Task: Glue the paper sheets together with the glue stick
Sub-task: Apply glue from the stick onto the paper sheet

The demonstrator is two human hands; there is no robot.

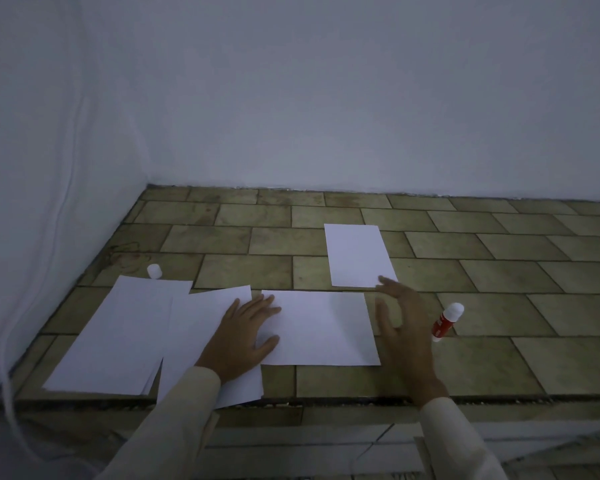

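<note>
Several white paper sheets lie on a tiled counter. My left hand (246,337) lies flat with straight fingers on the left edge of the middle sheet (326,329). My right hand (400,323) hovers open with spread fingers to the right of that sheet, its fingertips touching the near right corner of a smaller sheet (357,254) farther back. A red glue stick with a white cap (445,322) lies on the tiles just right of my right hand. Two overlapping sheets (118,337) lie at the left.
A small white cap or bottle (154,271) stands behind the left sheets. The tiled counter (499,271) meets white walls at the back and left. Its front edge (326,400) runs below my wrists. A white cable (7,358) hangs at the left wall.
</note>
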